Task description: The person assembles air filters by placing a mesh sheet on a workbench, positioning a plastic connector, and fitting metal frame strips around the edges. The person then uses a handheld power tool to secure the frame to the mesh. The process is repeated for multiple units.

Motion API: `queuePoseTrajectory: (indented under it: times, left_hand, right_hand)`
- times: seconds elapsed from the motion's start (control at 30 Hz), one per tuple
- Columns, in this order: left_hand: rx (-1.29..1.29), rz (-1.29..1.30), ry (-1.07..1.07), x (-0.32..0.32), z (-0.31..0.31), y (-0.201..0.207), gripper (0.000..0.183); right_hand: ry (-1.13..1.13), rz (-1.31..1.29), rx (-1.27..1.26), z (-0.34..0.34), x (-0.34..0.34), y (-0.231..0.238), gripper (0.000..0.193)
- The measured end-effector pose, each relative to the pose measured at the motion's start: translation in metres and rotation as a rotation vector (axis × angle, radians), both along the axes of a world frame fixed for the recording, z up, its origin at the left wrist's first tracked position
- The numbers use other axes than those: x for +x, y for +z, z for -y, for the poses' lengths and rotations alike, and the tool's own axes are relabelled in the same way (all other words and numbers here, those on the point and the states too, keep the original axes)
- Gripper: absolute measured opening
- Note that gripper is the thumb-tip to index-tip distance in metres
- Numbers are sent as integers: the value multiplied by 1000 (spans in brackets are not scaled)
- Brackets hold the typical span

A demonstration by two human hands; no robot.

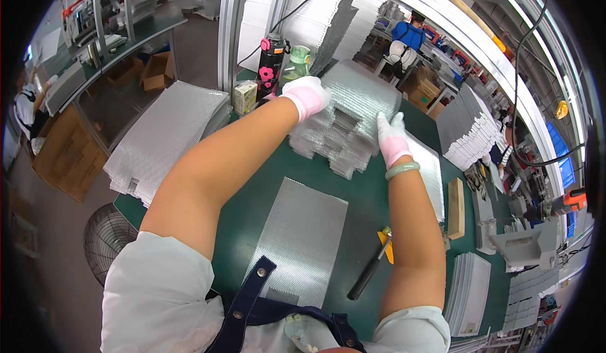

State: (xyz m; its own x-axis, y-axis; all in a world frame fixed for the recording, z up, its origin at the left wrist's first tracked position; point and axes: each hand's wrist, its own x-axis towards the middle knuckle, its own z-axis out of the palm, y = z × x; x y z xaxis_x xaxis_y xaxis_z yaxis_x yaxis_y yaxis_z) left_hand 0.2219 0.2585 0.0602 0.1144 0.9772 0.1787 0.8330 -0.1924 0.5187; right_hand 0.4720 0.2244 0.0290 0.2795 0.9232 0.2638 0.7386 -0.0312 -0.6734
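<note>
My left hand (307,96), in a white and pink glove, grips the left edge of a curved silver embossed sheet (361,89) at the far side of the green table. My right hand (392,137), gloved the same way, holds the right edge, its thumb over the surface. Beneath the raised sheet lies an uneven pile of similar silver sheets (334,145) with notched ends. A single flat silver sheet (302,227) lies nearer my body. To its right rests a hammer (369,268) with a dark handle, beside a yellow piece (386,246).
A stack of silver sheets (167,132) stands at the left edge of the green table (252,192). Behind my left hand are a black flask (271,63), a green bottle (297,63) and a small box (245,96). A wooden block (455,208) and white stacked panels (467,293) lie right.
</note>
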Motion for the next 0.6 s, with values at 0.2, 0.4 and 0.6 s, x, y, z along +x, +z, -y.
queuePoseTrajectory:
  times: [0.2,0.4,0.6]
  left_hand:
    - [154,339,115,1,3,24,64]
    - [110,884,-265,-21,8,29,49]
    - [-28,1027,-336,-38,164,31,25]
  right_hand:
    - [380,-368,606,15,-18,29,64]
    - [481,-1155,557,52,-15,67,56]
    - [162,-692,420,182,-22,34,43]
